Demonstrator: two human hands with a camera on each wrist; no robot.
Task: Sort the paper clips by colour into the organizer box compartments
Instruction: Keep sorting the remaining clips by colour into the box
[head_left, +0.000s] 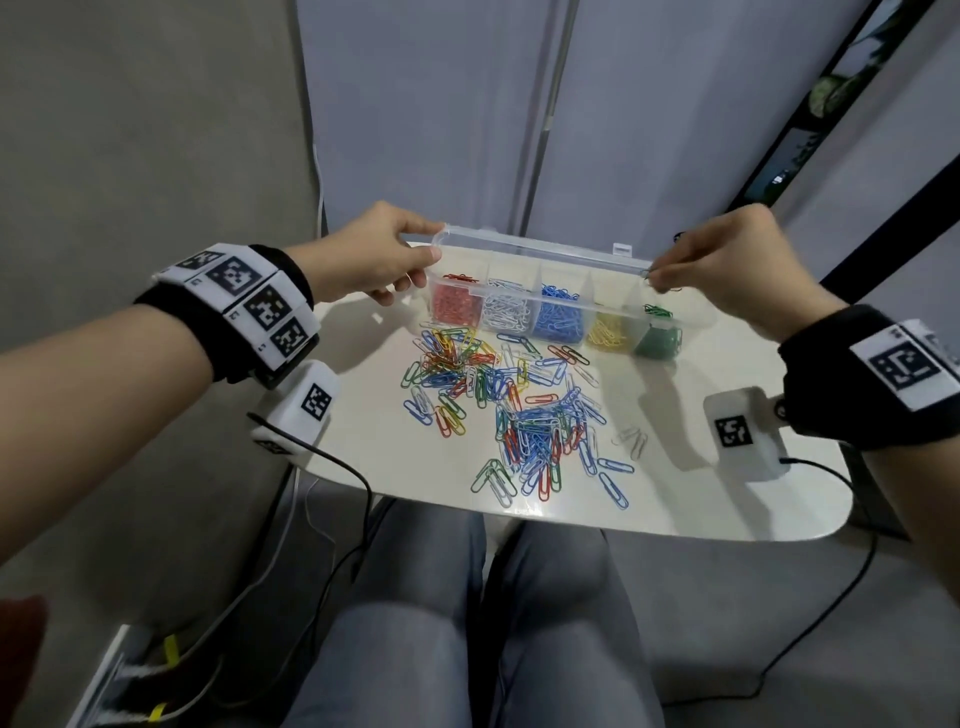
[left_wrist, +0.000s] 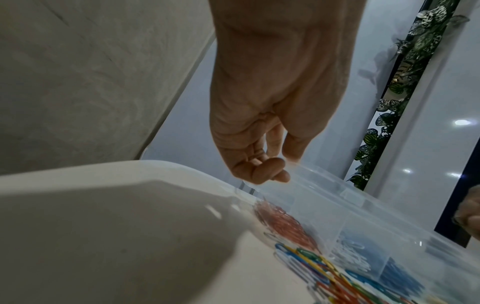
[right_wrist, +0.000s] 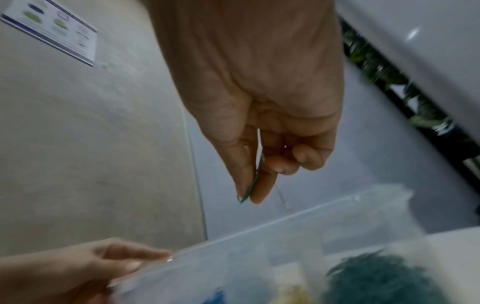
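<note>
- Pinching the clear lid (head_left: 540, 249), the left hand (head_left: 363, 260) is risking it dropping shut.
- Pinching a green paper clip (right_wrist: 248, 190), the right hand (head_left: 727, 265) is risking a drop into the yellow compartment (head_left: 610, 330) at 9 o'clock of the green compartment (head_left: 660, 340).

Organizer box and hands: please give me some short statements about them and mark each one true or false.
1. The left hand holds the left end of the organizer box lid. True.
2. The right hand pinches a red paper clip. False: it pinches a green paper clip.
3. The compartments, left to right in the head view, hold red, white, blue, yellow and green clips. True.
4. All clips are already sorted. False: a mixed pile of loose clips lies on the table in front of the box.
5. The box lid is fully closed. False: it is raised, with the compartments open.
</note>
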